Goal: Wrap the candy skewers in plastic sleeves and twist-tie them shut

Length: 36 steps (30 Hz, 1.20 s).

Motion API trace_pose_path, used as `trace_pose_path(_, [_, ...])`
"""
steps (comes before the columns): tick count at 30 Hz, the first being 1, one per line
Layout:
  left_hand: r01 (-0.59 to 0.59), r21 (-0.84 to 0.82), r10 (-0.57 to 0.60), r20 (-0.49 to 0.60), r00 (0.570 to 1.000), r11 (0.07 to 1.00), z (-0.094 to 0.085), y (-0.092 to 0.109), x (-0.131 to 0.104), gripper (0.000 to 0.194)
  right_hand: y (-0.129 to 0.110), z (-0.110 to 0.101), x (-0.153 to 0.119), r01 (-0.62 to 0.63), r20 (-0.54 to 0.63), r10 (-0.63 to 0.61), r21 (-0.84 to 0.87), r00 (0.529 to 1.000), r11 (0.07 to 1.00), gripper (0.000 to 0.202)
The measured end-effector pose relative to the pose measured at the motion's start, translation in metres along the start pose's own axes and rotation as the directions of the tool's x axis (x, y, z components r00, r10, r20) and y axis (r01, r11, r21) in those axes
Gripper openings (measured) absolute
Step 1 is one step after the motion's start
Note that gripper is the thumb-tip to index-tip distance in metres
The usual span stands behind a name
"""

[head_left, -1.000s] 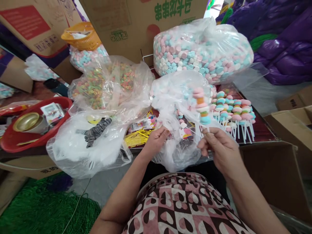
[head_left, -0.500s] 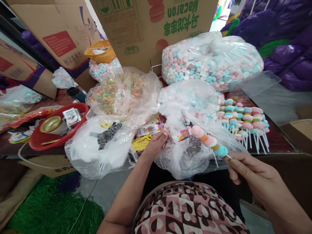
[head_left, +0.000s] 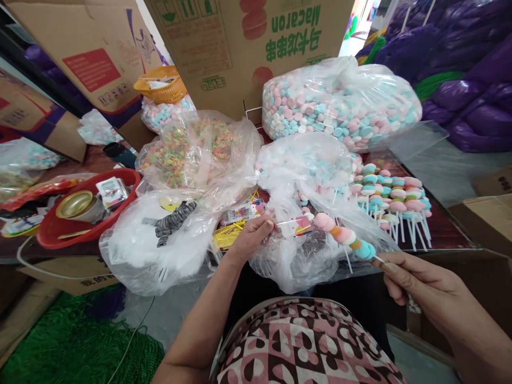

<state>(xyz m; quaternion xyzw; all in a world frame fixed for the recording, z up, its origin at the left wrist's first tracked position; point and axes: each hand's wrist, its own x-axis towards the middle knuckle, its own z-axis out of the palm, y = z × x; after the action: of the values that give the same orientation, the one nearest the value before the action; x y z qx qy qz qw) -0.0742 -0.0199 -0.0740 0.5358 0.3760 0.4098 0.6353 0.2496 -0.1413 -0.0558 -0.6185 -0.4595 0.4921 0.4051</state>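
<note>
In my right hand is the white stick of a marshmallow skewer, pinched between thumb and fingers. Pink, orange, white, green and blue pieces are threaded along it, and its pink tip points left. My left hand pinches the end of a small clear printed wrapper bag, whose other end is close to the skewer's tip; whether the tip is inside I cannot tell. Yellow ties and a stack of printed wrappers lie just beyond my left hand. Finished-looking skewers are piled at the right.
Large bags of marshmallows and a bag of gummy candies fill the table's back. A white plastic bag with a grey scrunched band lies left, beside a red basin. Cardboard boxes stand behind.
The clear wrapper bag now stretches out straighter from my left hand toward the skewer's tip. My right hand still holds the skewer, and the whole view has shifted slightly.
</note>
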Motion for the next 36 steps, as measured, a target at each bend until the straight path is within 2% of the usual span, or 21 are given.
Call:
trace_pose_path(5, [-0.005, 0.077, 0.001, 0.044, 0.999, 0.997, -0.003, 0.004, 0.0, 0.048, -0.011, -0.002, 0.0, 0.003, 0.078, 0.002, -0.071, 0.997, 0.998, 0.039])
trace_pose_path(11, [-0.045, 0.23, 0.024, 0.094, 0.995, 0.972, -0.006, 0.017, 0.001, 0.047, -0.029, -0.003, -0.002, -0.139, 0.132, 0.145, -0.054, 0.981, 0.989, 0.041])
trace_pose_path(17, [-0.063, 0.323, 0.008, 0.167, 0.986, 0.944, -0.002, 0.034, 0.001, 0.044, -0.024, -0.007, 0.004, -0.146, 0.166, 0.157, -0.074, 0.973, 0.986, 0.045])
trace_pose_path(19, [-0.061, 0.32, 0.013, 0.15, 0.989, 0.946, -0.003, 0.035, 0.0, 0.044, -0.023, -0.009, 0.004, -0.135, 0.141, 0.143, -0.062, 0.98, 0.989, 0.042])
trace_pose_path(22, [-0.061, 0.292, 0.026, 0.124, 0.992, 0.954, -0.004, 0.034, 0.0, 0.045, -0.027, -0.006, 0.002, -0.069, 0.034, 0.068, 0.024, 0.997, 0.997, 0.034])
trace_pose_path(24, [-0.058, 0.284, 0.021, 0.133, 0.991, 0.957, -0.003, 0.032, 0.0, 0.046, -0.035, 0.003, 0.001, -0.002, -0.026, 0.004, 0.106, 1.0, 0.994, 0.032])
trace_pose_path(29, [-0.089, 0.347, 0.02, 0.198, 0.98, 0.934, 0.009, 0.032, 0.004, 0.048, -0.058, 0.044, 0.007, 0.122, -0.046, -0.113, 0.302, 0.993, 0.945, 0.023])
trace_pose_path(33, [-0.104, 0.37, 0.022, 0.219, 0.975, 0.923, 0.018, 0.031, 0.005, 0.042, -0.062, 0.071, 0.016, 0.197, -0.038, -0.194, 0.278, 0.98, 0.94, 0.023])
trace_pose_path(36, [-0.081, 0.323, 0.005, 0.231, 0.973, 0.943, 0.022, 0.029, 0.004, 0.03, -0.059, 0.082, 0.018, 0.154, 0.04, -0.171, 0.274, 0.984, 0.949, 0.029])
